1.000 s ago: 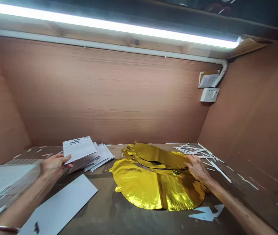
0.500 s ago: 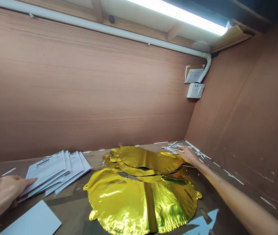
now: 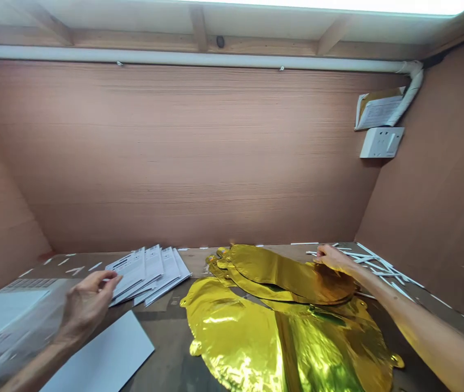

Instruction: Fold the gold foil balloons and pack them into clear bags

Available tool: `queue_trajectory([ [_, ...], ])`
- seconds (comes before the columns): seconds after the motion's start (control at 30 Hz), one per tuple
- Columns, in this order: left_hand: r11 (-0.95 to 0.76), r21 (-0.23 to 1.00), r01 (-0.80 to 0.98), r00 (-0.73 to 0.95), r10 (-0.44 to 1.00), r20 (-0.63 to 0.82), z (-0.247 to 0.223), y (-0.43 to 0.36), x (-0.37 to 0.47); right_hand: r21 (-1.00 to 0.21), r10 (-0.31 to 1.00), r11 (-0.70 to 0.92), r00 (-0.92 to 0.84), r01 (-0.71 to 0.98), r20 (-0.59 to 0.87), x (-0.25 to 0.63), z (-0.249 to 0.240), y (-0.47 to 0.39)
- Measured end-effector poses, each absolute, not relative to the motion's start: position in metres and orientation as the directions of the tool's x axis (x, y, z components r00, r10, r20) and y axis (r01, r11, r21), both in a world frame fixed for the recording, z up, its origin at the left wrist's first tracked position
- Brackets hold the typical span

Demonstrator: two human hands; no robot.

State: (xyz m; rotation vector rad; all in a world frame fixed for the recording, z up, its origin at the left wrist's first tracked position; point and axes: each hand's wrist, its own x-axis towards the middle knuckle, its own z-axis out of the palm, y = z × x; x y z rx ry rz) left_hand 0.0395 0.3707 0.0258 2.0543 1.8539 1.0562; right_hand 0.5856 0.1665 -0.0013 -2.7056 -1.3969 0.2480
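Observation:
Near the left end of the table my left hand (image 3: 89, 305) is raised with thumb and fingertips pressed together, beside a fanned stack of white printed packets (image 3: 134, 272). What its fingertips hold, if anything, is too small to make out. Gold foil balloons (image 3: 236, 326) lie flat in an overlapping pile at the centre. My right hand (image 3: 332, 256) is closed at the back right edge of the upper gold foil piece (image 3: 281, 272), its fingers bent, with any held item hidden. Thin white strips (image 3: 379, 267) lie to its right.
A blank white card (image 3: 101, 354) lies at the front left, with clear plastic packaging (image 3: 23, 326) farther left. Behind stands a brown wall (image 3: 199, 158). A white socket (image 3: 382, 142) is fixed in the back right corner, below papers (image 3: 379, 111).
The camera view has turned and levelled. My left hand has come off the white packets and its fingertips have closed together. My right hand has moved from the white strips toward the gold foil.

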Motion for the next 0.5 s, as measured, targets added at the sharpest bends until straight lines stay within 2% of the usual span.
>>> queue_trajectory([
  [0.17, -0.446, 0.644, 0.621, 0.251, 0.892, 0.376, 0.021, 0.320, 0.075, -0.142, 0.845, -0.534, 0.533, 0.834, -0.046, 0.579, 0.032, 0.169],
  [0.3, -0.640, 0.610, 0.467, 0.463, 0.765, 0.448, 0.016, 0.274, 0.095, -0.142, 0.818, -0.575, 0.573, 0.806, -0.061, 0.569, 0.028, 0.165],
  [0.4, -0.687, 0.602, 0.407, 0.575, 0.705, 0.415, 0.014, 0.246, 0.092, -0.153, 0.791, -0.612, 0.601, 0.776, -0.117, 0.566, 0.011, 0.161],
  [0.5, -0.656, 0.624, 0.425, 0.605, 0.719, 0.342, 0.008, 0.234, 0.079, -0.179, 0.778, -0.628, 0.612, 0.757, -0.143, 0.570, -0.004, 0.159],
])
